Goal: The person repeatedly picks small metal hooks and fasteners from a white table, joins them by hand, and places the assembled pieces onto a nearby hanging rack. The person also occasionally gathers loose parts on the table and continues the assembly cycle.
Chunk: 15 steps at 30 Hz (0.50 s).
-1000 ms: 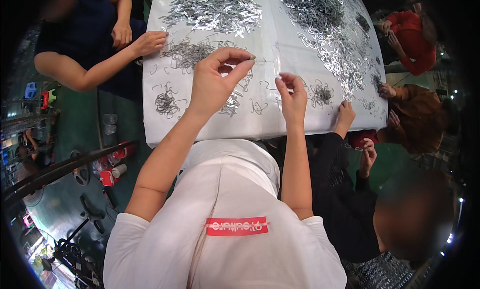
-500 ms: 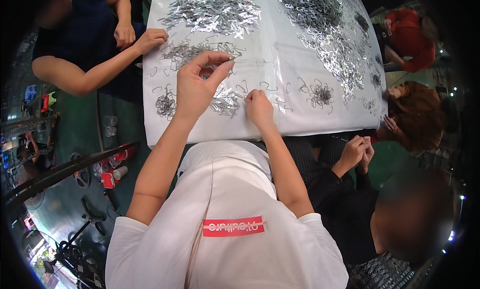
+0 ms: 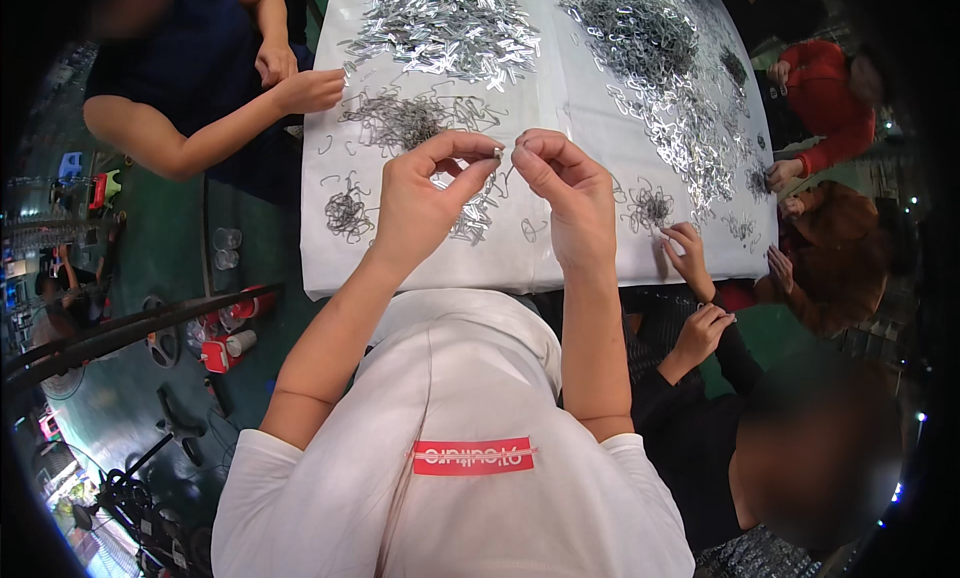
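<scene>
Both my hands are raised over the white-covered table, fingertips close together. My left hand (image 3: 425,203) pinches a small shiny metal piece (image 3: 497,152) between thumb and forefinger. Facing it, my right hand (image 3: 577,203) is closed in a pinch on a thin bent wire hook (image 3: 508,173), which hangs partly below the fingertips. Whether the two parts touch is too small to tell. Beneath my hands lies a small heap of flat metal pieces (image 3: 474,220), partly hidden by the left hand. Beyond it spreads a tangle of wire hooks (image 3: 405,116).
A large pile of flat metal pieces (image 3: 440,33) covers the table's far part. Joined clips (image 3: 685,153) and wire tangles (image 3: 652,208) lie to the right. A co-worker's hand (image 3: 688,258) reaches the near right edge; another person's hand (image 3: 312,91) rests at the left edge.
My right hand has risen from the table to meet my left hand, which has moved slightly right and nearer. The co-worker at right has parted their hands, one reaching toward the wire tangle.
</scene>
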Tool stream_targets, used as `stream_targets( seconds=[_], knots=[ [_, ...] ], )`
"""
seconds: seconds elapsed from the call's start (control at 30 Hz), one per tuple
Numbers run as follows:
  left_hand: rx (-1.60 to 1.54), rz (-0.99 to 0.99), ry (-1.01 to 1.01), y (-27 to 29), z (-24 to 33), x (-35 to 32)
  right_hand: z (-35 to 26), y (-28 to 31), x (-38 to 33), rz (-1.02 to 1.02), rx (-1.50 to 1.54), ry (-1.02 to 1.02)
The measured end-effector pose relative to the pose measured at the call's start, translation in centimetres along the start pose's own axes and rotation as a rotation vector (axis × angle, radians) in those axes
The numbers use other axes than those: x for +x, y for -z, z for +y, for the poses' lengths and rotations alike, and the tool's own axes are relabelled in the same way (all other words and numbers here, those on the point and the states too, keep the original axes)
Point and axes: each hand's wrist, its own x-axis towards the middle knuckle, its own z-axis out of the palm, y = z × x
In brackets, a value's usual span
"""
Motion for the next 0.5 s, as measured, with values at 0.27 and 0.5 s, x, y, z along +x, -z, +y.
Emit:
stream_targets(
  seconds=[0.27,0.5],
  knots=[
    [0.056,-0.009,-0.057,-0.6,0.6,-0.3,0.7,0.1,0.1,0.116,0.064,0.067],
    [0.151,0.017,-0.141,-1.3,0.8,-0.3,0.7,-0.2,-0.3,0.159,0.079,0.116]
  ],
)
